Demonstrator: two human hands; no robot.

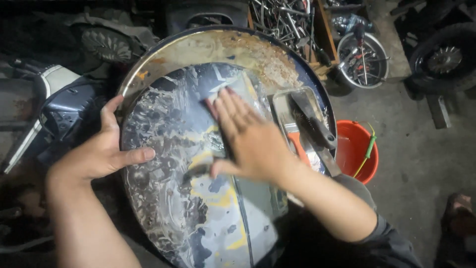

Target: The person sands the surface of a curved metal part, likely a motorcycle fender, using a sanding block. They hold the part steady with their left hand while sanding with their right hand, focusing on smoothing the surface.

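The right hand (250, 139) lies flat on a large curved panel (198, 198), dark blue with the paint worn away in pale and yellow patches. Its fingers (230, 106) are stretched out straight and close together, pressing down on a small dark sheet (210, 84) that shows just past the fingertips; the thumb sticks out to the side, low on the panel. The hand is blurred, so how the sheet sits under the palm cannot be told.

The left hand (104, 151) rests on the panel's left edge, open, thumb up along the rim and the forefinger laid flat across the wet surface. It grips nothing, only touches the panel.

The panel rests over a wide round metal basin (223, 47), whose rusty, stained rim shows above it. Just beside the right hand, on the basin's right side, a flat metal tray (285, 106) carries a dark wire brush (312, 124) and a tool with an orange handle (297, 146). Beyond the basin's right edge an orange bucket (354, 149) stands on the concrete floor (421, 164). Further up, a steel bowl (364, 59) holds hand tools, and a wooden box (287, 20) is full of wrenches. A motorbike wheel (444, 57) stands at the upper right.
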